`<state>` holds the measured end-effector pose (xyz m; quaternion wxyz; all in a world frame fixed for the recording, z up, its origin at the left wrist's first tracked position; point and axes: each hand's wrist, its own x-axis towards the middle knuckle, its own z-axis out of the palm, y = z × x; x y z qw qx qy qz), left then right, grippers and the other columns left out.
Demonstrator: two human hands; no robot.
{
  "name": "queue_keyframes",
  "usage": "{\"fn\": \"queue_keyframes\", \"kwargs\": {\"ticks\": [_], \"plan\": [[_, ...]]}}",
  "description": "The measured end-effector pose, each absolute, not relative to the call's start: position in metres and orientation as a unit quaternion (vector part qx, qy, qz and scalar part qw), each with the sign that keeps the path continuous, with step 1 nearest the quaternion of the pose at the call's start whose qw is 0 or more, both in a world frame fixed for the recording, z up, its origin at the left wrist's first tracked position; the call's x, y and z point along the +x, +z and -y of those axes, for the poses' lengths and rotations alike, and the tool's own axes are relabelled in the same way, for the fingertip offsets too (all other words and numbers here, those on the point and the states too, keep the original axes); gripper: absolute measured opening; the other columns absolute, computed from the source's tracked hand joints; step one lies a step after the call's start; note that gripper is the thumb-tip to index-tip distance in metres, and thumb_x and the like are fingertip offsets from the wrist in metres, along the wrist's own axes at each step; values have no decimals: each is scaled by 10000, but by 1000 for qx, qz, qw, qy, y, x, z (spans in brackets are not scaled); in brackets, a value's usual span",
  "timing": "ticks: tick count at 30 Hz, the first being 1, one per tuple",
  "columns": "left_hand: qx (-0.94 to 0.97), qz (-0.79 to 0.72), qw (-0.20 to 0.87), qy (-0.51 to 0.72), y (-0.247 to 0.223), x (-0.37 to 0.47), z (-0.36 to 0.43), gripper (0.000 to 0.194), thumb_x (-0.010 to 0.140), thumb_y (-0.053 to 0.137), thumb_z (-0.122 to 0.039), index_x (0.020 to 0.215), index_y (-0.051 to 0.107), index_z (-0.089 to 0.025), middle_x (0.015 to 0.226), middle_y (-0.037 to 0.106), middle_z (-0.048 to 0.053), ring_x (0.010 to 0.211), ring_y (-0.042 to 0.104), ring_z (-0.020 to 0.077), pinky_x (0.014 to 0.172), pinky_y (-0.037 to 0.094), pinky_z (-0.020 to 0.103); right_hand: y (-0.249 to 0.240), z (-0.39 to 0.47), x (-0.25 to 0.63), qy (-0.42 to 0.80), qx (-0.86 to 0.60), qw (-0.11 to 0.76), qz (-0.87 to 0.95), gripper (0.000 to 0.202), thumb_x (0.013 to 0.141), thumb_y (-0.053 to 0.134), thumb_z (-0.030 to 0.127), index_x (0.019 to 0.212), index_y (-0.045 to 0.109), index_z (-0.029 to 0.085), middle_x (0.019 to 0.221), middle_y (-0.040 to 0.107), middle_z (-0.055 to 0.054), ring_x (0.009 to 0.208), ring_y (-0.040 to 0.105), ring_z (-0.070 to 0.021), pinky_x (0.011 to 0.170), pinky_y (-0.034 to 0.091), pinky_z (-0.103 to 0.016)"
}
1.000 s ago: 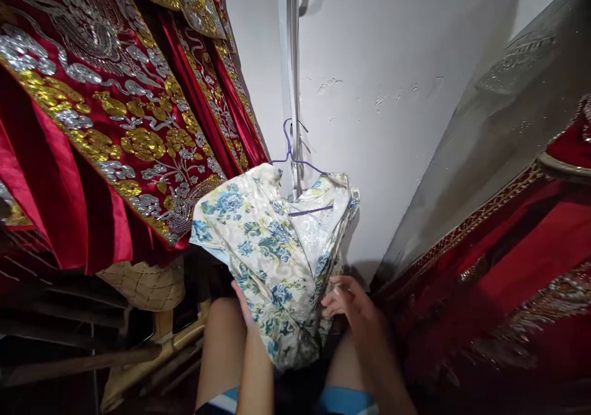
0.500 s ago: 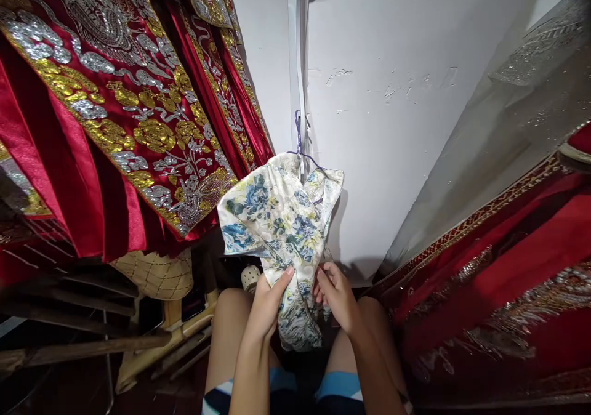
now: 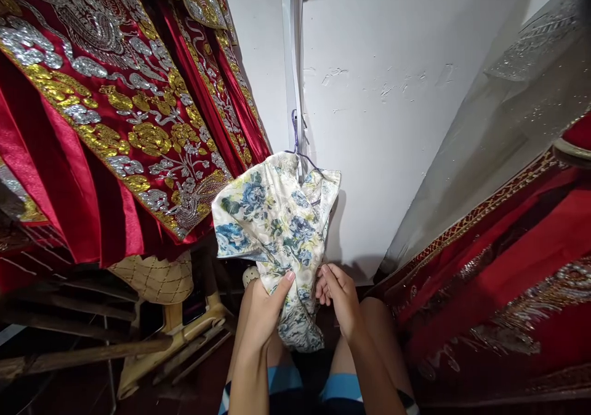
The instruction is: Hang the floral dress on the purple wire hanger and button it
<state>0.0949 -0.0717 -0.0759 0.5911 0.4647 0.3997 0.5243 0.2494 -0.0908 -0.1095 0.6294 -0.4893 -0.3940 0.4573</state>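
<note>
A white dress (image 3: 302, 218) printed with blue and green flowers hangs from a purple hanger (image 3: 296, 133) in front of me. Its lower part is bunched and hangs between my knees. My left hand (image 3: 266, 307) grips the dress at the waist, thumb on the front and the fingers hidden behind the cloth. At the dress's right edge my right hand (image 3: 339, 295) is closed, thumb and index finger pinched together at the cloth and the other fingers curled. Anything small within that pinch is too fine to make out.
Red garments (image 3: 152, 113) with gold and silver sequins hang at the left. Below them stand a wooden chair-like frame (image 3: 175, 347) and a pale shoe (image 3: 250, 276). A white wall (image 3: 369, 138) is behind, with a red beaded garment (image 3: 498, 279) at the right.
The view has shifted slightly, and my knees have moved closer together. Both hands stay at the same places on the dress, the right one still pinching its edge.
</note>
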Motion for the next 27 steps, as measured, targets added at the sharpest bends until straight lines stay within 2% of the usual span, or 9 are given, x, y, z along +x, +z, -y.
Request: {"fn": "queue_keyframes", "kwargs": {"ticks": [3,6,9,13,18,20,22,25,27], "plan": [[452,-371,622,520,-68,102,77,577,776,797,-433,1260,682,-141,1128,746,142,1055,696,307,959,534,393,-108,90,249,468,-477,633,391,493,875,579,654,693,525,200,506,569,13,421,468,-97,418,314,-218],[430,-360,641,524,-63,108,80,593,723,840,-426,1217,700,-130,1058,762,137,1001,709,302,940,547,405,-106,90,252,472,-468,644,379,450,877,602,591,657,492,214,473,511,36,421,431,-100,430,302,-228],[381,-386,631,554,-67,104,71,541,657,880,-411,1087,729,-119,967,765,115,864,720,256,829,574,354,-106,91,255,438,-458,690,350,417,880,617,486,602,458,219,437,410,62,422,345,-88,450,279,-234],[255,-450,541,663,-90,77,45,411,566,900,-316,874,692,-139,678,689,3,592,628,131,608,511,229,-108,94,254,407,-447,722,338,434,889,623,465,578,452,215,451,373,68,429,307,-80,459,258,-240],[208,-455,372,782,-109,61,37,243,688,793,-262,876,658,-187,878,698,-1,801,643,114,748,487,213,-107,96,243,435,-472,666,379,386,886,623,524,681,600,197,437,457,48,415,376,-94,445,296,-242],[296,-445,376,757,-105,73,44,210,715,780,-267,869,659,-191,851,675,-4,793,622,120,740,470,215,-107,95,237,452,-475,651,383,390,868,630,541,712,631,184,441,492,37,408,392,-94,434,298,-237],[445,-424,427,664,-101,91,52,208,722,771,-236,901,677,-189,882,684,19,851,632,157,789,472,246,-108,95,233,466,-473,645,378,389,856,635,543,723,637,177,442,500,37,405,396,-91,433,300,-229],[596,-379,484,516,-102,119,61,308,709,724,-140,1012,697,-191,1008,700,51,982,632,213,892,459,290,-108,97,230,466,-470,658,359,368,847,641,529,732,629,179,442,499,44,399,380,-86,430,293,-221],[604,-375,496,499,-108,133,64,259,725,671,-130,978,690,-186,925,692,37,903,628,204,830,463,281,-108,99,228,469,-464,665,349,358,844,643,523,736,617,182,454,505,45,393,371,-82,426,283,-219]]}}
